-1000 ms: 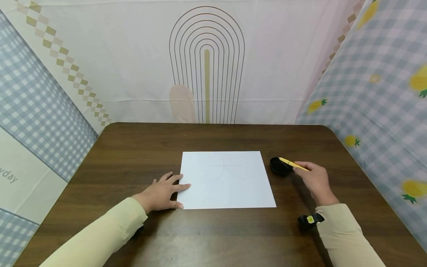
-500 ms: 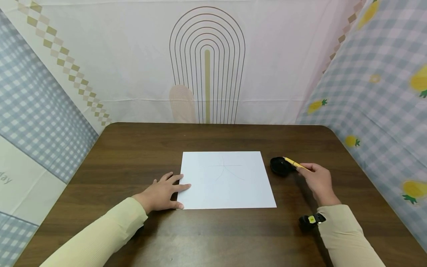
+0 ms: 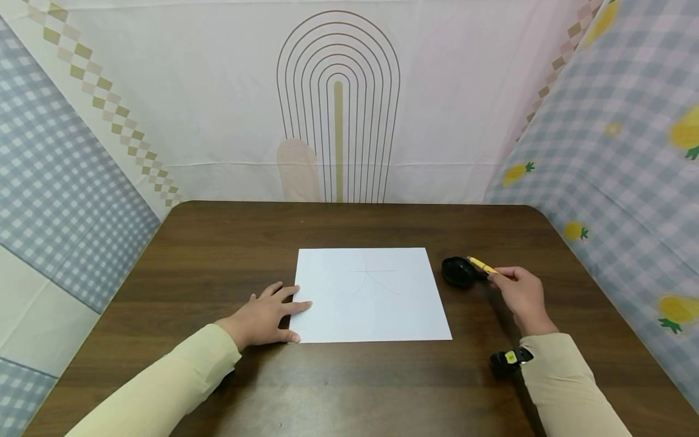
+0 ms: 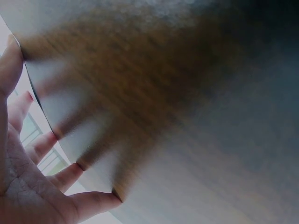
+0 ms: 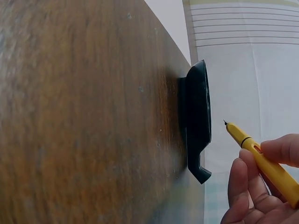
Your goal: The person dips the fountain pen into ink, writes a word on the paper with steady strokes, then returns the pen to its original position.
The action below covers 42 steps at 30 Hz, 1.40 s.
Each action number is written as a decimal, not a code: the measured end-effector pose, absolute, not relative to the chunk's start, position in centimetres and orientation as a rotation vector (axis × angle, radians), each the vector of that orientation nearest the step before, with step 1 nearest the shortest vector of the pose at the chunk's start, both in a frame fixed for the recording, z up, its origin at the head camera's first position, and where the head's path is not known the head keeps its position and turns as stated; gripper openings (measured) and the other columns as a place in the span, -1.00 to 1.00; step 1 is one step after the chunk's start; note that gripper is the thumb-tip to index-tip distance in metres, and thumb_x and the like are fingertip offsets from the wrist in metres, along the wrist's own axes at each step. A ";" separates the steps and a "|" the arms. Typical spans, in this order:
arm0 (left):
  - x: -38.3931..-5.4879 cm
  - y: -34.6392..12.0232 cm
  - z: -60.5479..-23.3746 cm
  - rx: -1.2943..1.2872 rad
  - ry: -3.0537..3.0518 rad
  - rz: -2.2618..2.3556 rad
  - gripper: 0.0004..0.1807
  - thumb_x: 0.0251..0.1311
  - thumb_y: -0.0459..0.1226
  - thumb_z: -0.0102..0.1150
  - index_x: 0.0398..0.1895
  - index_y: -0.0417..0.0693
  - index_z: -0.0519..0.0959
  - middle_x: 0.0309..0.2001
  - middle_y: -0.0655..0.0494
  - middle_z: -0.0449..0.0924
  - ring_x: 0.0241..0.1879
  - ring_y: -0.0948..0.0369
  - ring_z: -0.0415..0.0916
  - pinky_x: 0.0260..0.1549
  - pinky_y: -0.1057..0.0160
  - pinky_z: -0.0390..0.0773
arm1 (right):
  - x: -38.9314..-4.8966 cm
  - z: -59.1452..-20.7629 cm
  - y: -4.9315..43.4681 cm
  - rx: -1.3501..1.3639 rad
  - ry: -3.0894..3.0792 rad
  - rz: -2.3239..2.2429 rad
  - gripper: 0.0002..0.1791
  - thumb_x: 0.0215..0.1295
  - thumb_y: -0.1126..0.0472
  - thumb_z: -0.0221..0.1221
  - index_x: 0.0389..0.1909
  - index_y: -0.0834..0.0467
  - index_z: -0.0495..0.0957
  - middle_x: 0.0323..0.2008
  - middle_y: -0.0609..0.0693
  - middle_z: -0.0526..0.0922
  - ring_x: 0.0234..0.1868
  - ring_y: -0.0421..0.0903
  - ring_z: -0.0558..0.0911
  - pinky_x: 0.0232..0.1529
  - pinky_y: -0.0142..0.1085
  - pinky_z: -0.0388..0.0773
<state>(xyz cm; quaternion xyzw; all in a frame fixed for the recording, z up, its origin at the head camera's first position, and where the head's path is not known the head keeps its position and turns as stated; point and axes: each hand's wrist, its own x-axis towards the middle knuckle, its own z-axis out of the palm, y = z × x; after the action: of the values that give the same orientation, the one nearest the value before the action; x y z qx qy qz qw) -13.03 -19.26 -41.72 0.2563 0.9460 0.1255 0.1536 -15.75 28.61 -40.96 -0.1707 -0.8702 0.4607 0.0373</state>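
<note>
A white sheet of paper (image 3: 377,315) lies on the table, bearing a few thin dark strokes: a horizontal line crossed by a short upright one that splits into two slanting legs. My left hand (image 3: 263,318) rests with spread fingers on the sheet's left edge. In my right hand (image 3: 521,297) a yellow fountain pen (image 3: 482,265) is pinched between thumb and fingers. Its nib stands over or beside a black shallow dish (image 3: 457,272) with a stubby handle, right of the paper. In the right wrist view the pen (image 5: 268,163) is apart from the dish (image 5: 197,112).
The brown wooden table (image 3: 349,388) has rounded far corners. Behind it hangs a white cloth (image 3: 218,91) printed with arches, and checked blue cloths (image 3: 628,182) hang at the sides. A small black device (image 3: 508,361) is strapped at the right wrist.
My right hand has drawn the pen slightly to the right, so its tip is farther from the middle of the black dish. The left hand and the paper hold still.
</note>
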 end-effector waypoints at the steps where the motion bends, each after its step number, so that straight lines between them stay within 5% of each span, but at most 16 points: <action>1: -13.0 -19.3 -41.8 0.736 2.713 0.360 -0.24 0.09 0.14 0.29 0.40 0.27 0.35 0.47 -0.06 0.10 0.43 -0.26 -0.06 0.06 -0.54 0.10 | -15.8 -40.9 28.6 -0.529 -2.671 1.415 -0.60 0.41 0.14 0.09 0.10 0.34 0.50 -0.11 0.19 0.63 -0.17 -0.08 0.57 -0.34 -0.42 0.46; 8: -13.1 -19.3 -41.9 0.740 2.714 0.354 -0.24 0.09 0.15 0.28 0.40 0.29 0.34 0.47 -0.06 0.10 0.43 -0.26 -0.06 0.06 -0.54 0.10 | -15.8 -41.0 28.8 -0.569 -2.668 1.426 -0.61 0.42 0.15 0.07 0.10 0.35 0.48 -0.09 0.18 0.61 -0.11 -0.01 0.57 -0.30 -0.41 0.45; 17: -13.0 -19.3 -41.8 0.737 2.715 0.352 -0.24 0.09 0.14 0.28 0.40 0.28 0.34 0.47 -0.06 0.11 0.43 -0.26 -0.06 0.06 -0.54 0.10 | -15.8 -41.2 28.9 -0.581 -2.670 1.415 -0.63 0.41 0.18 0.04 0.07 0.36 0.48 -0.11 0.18 0.63 -0.27 -0.20 0.55 -0.33 -0.43 0.46; 34: -13.1 -19.4 -42.0 0.746 2.722 0.337 -0.24 0.09 0.16 0.27 0.40 0.30 0.34 0.47 -0.04 0.10 0.43 -0.25 -0.04 0.06 -0.53 0.13 | -15.7 -41.6 29.1 -0.702 -2.654 1.497 -0.62 0.41 0.21 0.06 0.13 0.36 0.43 -0.04 0.16 0.53 -0.20 -0.13 0.52 -0.27 -0.36 0.49; 42: -13.1 -19.3 -41.9 0.743 2.718 0.359 -0.25 0.10 0.14 0.28 0.40 0.29 0.35 0.47 -0.05 0.11 0.43 -0.26 -0.05 0.05 -0.54 0.11 | -15.7 -41.8 29.2 -0.696 -2.621 1.492 -0.65 0.33 0.25 0.14 0.05 0.38 0.49 -0.22 0.02 0.56 -0.37 -0.27 0.54 -0.35 -0.37 0.51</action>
<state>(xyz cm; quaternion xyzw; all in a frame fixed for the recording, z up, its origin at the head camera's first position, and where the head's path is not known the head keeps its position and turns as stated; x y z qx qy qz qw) -13.06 -19.33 -41.89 0.2586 0.9461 0.1248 0.1501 -15.70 29.21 -41.77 -0.2247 -0.8466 0.4819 0.0232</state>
